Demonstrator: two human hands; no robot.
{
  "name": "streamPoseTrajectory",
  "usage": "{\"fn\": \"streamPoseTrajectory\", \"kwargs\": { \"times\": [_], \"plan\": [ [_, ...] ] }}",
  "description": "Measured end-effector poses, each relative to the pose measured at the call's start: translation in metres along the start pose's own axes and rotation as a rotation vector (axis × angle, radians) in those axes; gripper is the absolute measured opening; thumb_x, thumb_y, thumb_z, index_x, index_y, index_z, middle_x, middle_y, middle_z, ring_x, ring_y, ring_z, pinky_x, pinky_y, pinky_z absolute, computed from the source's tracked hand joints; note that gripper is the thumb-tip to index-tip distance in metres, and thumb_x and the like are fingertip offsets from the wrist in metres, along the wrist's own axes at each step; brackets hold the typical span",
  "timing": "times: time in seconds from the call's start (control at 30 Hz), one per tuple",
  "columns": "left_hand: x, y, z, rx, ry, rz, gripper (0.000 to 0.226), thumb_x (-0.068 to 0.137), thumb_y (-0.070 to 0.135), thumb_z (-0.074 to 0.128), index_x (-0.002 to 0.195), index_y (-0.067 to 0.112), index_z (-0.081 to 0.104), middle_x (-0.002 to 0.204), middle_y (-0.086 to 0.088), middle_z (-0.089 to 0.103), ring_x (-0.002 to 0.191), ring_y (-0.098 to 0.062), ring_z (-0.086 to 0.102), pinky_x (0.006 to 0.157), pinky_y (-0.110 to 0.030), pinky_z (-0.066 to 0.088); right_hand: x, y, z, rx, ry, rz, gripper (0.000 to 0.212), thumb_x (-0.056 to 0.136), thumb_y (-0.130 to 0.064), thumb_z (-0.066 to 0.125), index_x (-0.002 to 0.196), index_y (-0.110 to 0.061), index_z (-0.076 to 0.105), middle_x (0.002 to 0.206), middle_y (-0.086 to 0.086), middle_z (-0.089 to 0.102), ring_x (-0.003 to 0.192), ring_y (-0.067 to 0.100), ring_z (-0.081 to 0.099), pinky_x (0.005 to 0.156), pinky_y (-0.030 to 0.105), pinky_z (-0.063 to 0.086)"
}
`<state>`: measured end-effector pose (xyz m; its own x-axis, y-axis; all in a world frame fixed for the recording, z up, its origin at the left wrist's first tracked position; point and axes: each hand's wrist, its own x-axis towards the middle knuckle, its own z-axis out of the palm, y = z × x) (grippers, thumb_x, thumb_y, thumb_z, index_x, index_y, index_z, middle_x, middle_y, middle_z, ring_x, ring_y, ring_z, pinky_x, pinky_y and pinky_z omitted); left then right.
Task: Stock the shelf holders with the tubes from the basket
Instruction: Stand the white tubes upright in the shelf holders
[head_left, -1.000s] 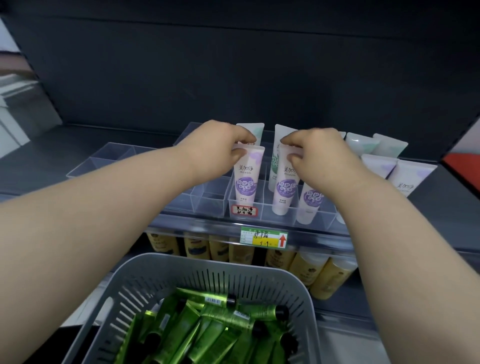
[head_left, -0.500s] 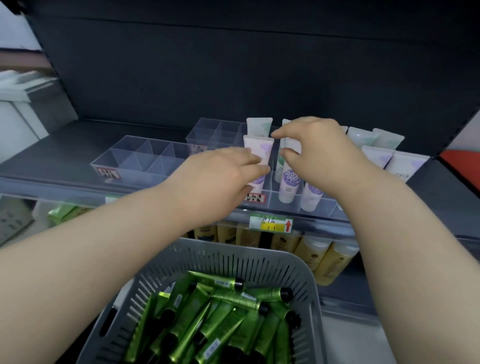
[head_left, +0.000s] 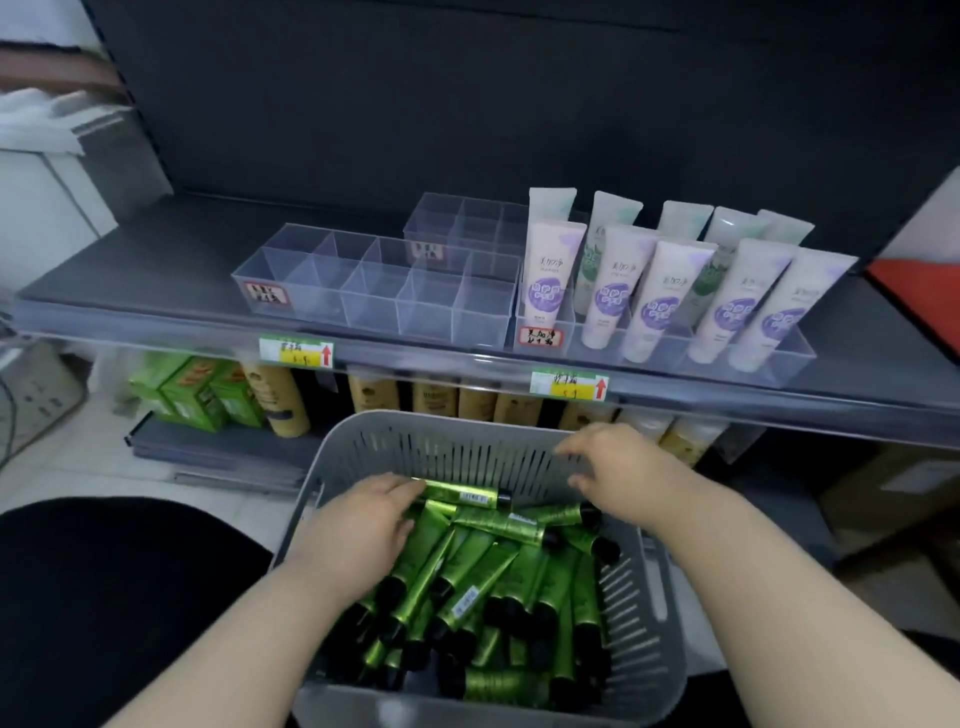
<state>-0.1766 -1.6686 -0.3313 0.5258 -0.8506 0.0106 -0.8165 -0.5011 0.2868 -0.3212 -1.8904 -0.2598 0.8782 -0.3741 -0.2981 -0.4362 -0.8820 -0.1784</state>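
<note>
The left hand (head_left: 358, 525) lay inside the grey basket (head_left: 395, 441) on the heap of green tubes (head_left: 467, 582), palm down. Its fingers were nearly straight and its thumb was spread. Its fingertips touched the flat end of the topmost tube (head_left: 462, 496), which lay crosswise with its black cap pointing toward the right hand (head_left: 623, 467); no closed grip on it could be made out. The right hand hovered over the far right part of the basket, just above the tubes. It was blurred, its fingers loosely curled around nothing. Beyond both hands and higher up ran the grey shelf (head_left: 130, 270). Ahead of the left hand stood a transparent holder (head_left: 374, 291) divided into compartments, with a second holder (head_left: 467, 223) behind it. Ahead of the right hand, a third holder (head_left: 779, 358) carried upright lavender tubes (head_left: 649, 291) in front and pale green ones (head_left: 608, 228) behind. Yellow-and-green price tags (head_left: 296, 353) sat on the shelf's front edge. Beneath that shelf, past the basket, stood tan bottles (head_left: 374, 395), and further out past the left hand green boxes (head_left: 192, 389).
</note>
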Motion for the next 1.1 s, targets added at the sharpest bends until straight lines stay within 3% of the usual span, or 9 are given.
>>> {"fn": "streamPoseTrajectory", "kwargs": {
  "times": [0.1, 0.23, 0.33, 0.57, 0.73, 0.8, 0.93, 1.0, 1.1],
  "plan": [
    [0.007, -0.003, 0.018, -0.004, -0.182, -0.028, 0.047, 0.093, 0.025, 0.049, 0.140, 0.024, 0.041, 0.142, 0.003, 0.044, 0.128, -0.016, 0.042, 0.104, -0.027, 0.037, -0.004, -0.005, 0.045, 0.072, -0.114, 0.092, 0.044, 0.089, -0.019, 0.058, 0.132, -0.021, 0.052, 0.138, 0.005, 0.050, 0.126, 0.022, 0.046, 0.106, 0.030, 0.038],
    [0.012, -0.017, 0.046, 0.017, -0.356, -0.105, 0.044, 0.094, 0.022, 0.047, 0.138, 0.022, 0.044, 0.138, -0.006, 0.047, 0.123, -0.022, 0.047, 0.100, -0.028, 0.040, -0.009, -0.022, 0.102, 0.183, -0.236, 0.180, 0.046, 0.089, -0.012, 0.055, 0.134, -0.018, 0.049, 0.137, 0.010, 0.049, 0.121, 0.025, 0.051, 0.099, 0.027, 0.041],
    [0.004, -0.026, 0.067, 0.127, -0.511, -0.143, 0.040, 0.092, 0.020, 0.048, 0.132, 0.019, 0.049, 0.139, -0.010, 0.045, 0.130, -0.030, 0.037, 0.103, -0.033, 0.038, -0.012, -0.034, 0.134, 0.193, -0.331, 0.210, 0.049, 0.090, -0.015, 0.055, 0.137, -0.019, 0.045, 0.142, 0.010, 0.043, 0.126, 0.025, 0.046, 0.102, 0.029, 0.041],
    [0.019, -0.019, 0.082, 0.107, -0.474, -0.246, 0.049, 0.089, 0.008, 0.049, 0.137, 0.019, 0.042, 0.140, -0.011, 0.038, 0.128, -0.032, 0.038, 0.104, -0.037, 0.037, 0.001, -0.038, 0.155, 0.175, -0.316, 0.266, 0.043, 0.090, -0.012, 0.052, 0.132, -0.019, 0.048, 0.133, 0.009, 0.047, 0.118, 0.027, 0.052, 0.098, 0.034, 0.045],
    [0.025, -0.023, 0.088, 0.072, -0.562, -0.442, 0.051, 0.095, 0.024, 0.048, 0.142, 0.013, 0.032, 0.150, -0.020, 0.022, 0.128, -0.030, 0.043, 0.100, -0.035, 0.041, 0.010, -0.044, 0.161, 0.201, -0.306, 0.254, 0.051, 0.091, -0.020, 0.054, 0.140, -0.018, 0.039, 0.141, 0.008, 0.036, 0.126, 0.028, 0.045, 0.104, 0.036, 0.041],
    [0.027, -0.024, 0.088, 0.084, -0.547, -0.455, 0.046, 0.097, 0.021, 0.046, 0.141, 0.012, 0.035, 0.147, -0.023, 0.026, 0.129, -0.031, 0.042, 0.100, -0.034, 0.041, 0.012, -0.044, 0.165, 0.166, -0.347, 0.238, 0.052, 0.092, -0.023, 0.054, 0.141, -0.017, 0.037, 0.145, 0.007, 0.029, 0.128, 0.028, 0.041, 0.104, 0.037, 0.040],
    [0.032, -0.025, 0.087, 0.062, -0.485, -0.450, 0.039, 0.093, 0.011, 0.049, 0.132, 0.013, 0.047, 0.125, -0.014, 0.056, 0.114, -0.028, 0.055, 0.093, -0.031, 0.046, 0.016, -0.043, 0.168, 0.070, -0.409, 0.205, 0.057, 0.090, -0.017, 0.059, 0.142, -0.018, 0.037, 0.155, 0.004, 0.012, 0.134, 0.031, 0.032, 0.107, 0.040, 0.037],
    [0.033, -0.022, 0.083, -0.045, -0.468, -0.495, 0.044, 0.091, 0.016, 0.052, 0.135, 0.015, 0.044, 0.129, -0.012, 0.055, 0.116, -0.027, 0.053, 0.091, -0.029, 0.045, 0.017, -0.043, 0.169, 0.031, -0.424, 0.184, 0.057, 0.087, -0.011, 0.060, 0.140, -0.018, 0.040, 0.154, 0.005, 0.014, 0.133, 0.033, 0.033, 0.106, 0.041, 0.039],
    [0.030, -0.018, 0.073, -0.297, -0.475, -0.614, 0.060, 0.089, 0.017, 0.056, 0.144, 0.018, 0.030, 0.141, -0.012, 0.043, 0.119, -0.026, 0.050, 0.089, -0.025, 0.042, 0.017, -0.047, 0.165, 0.020, -0.421, 0.206, 0.043, 0.087, -0.018, 0.062, 0.128, -0.015, 0.050, 0.142, 0.010, 0.029, 0.123, 0.032, 0.041, 0.098, 0.041, 0.044]
  ]
}}
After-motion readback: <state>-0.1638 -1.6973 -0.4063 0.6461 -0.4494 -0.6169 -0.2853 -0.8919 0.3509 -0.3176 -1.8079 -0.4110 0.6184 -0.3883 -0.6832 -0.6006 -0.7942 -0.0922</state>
